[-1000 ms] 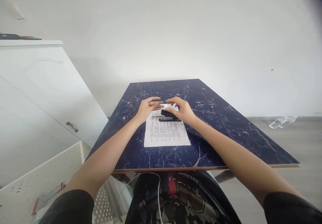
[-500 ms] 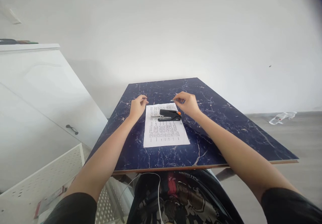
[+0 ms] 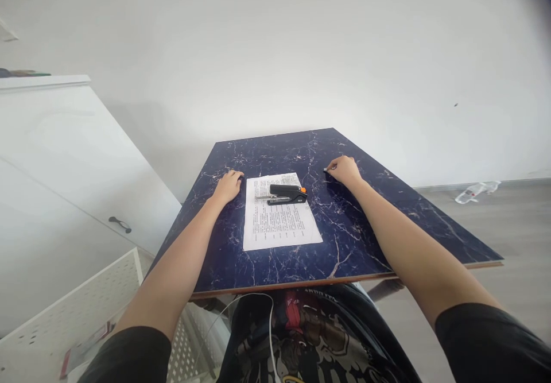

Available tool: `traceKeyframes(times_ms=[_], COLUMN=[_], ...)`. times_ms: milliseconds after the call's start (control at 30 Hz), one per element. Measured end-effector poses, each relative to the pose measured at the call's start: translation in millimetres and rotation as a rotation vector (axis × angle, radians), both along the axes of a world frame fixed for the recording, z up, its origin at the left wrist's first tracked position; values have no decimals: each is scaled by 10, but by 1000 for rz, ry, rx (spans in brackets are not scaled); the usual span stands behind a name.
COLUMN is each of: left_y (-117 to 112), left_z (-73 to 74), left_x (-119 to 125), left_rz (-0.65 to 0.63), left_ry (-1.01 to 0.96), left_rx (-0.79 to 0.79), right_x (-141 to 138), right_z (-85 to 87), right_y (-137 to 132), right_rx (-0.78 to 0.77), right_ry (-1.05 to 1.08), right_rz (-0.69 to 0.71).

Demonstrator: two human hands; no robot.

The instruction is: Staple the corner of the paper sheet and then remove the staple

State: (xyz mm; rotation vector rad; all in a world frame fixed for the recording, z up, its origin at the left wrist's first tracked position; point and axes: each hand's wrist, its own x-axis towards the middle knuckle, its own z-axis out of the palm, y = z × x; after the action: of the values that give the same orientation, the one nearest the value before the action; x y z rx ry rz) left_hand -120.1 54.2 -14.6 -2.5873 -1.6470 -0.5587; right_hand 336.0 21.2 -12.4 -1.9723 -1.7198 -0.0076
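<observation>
A black stapler point(image 3: 287, 194) with an orange part at its right end lies on a printed sheet of paper point(image 3: 282, 231). Its jaws are spread, and a metal piece sticks out to the left. My left hand point(image 3: 229, 186) rests on the table just left of the paper's upper corner, fingers lying on the surface. A small dark spot shows by its fingertips; I cannot make out what it is. To the right of the paper, my right hand point(image 3: 344, 170) pinches a small grey strip of staples point(image 3: 326, 170) low over the tabletop.
The dark blue marbled table point(image 3: 275, 150) stands against a white wall. At left are a white cabinet point(image 3: 64, 153) and a perforated white rack point(image 3: 86, 291). A white cable point(image 3: 271, 325) hangs over my lap. Clear plastic packaging point(image 3: 476, 192) lies on the floor at right.
My right hand has moved right, away from the stapler, with the strip of staples in its fingers. My left hand has lowered and shifted slightly left onto the table. The stapler stays on the paper.
</observation>
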Motion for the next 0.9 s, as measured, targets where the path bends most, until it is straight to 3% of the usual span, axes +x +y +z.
traceKeyframes(times_ms=[200,333,500,633,767,900], left_y=[-11,15,-34,-168,-392,-634], left_z=[45,39,79,175,327,477], left_x=[32,21,39,171,339,439], left_rz=[1,-11,-7,-54,-233,-479], left_ry=[-54,-78,-85,-278,-497,-424], left_rx=[32,15,71,52,-42,-126], right_x=[25,55,105,124,115,53], right_z=[-41,-74,-116,-137,-147,-129], right_y=[56,82,95,95,85,63], right_rx=[-10,-16,98,63,102,150], right_ry=[-35,7,131,131,148,92], right_rz=[102,83,32,43,18,21])
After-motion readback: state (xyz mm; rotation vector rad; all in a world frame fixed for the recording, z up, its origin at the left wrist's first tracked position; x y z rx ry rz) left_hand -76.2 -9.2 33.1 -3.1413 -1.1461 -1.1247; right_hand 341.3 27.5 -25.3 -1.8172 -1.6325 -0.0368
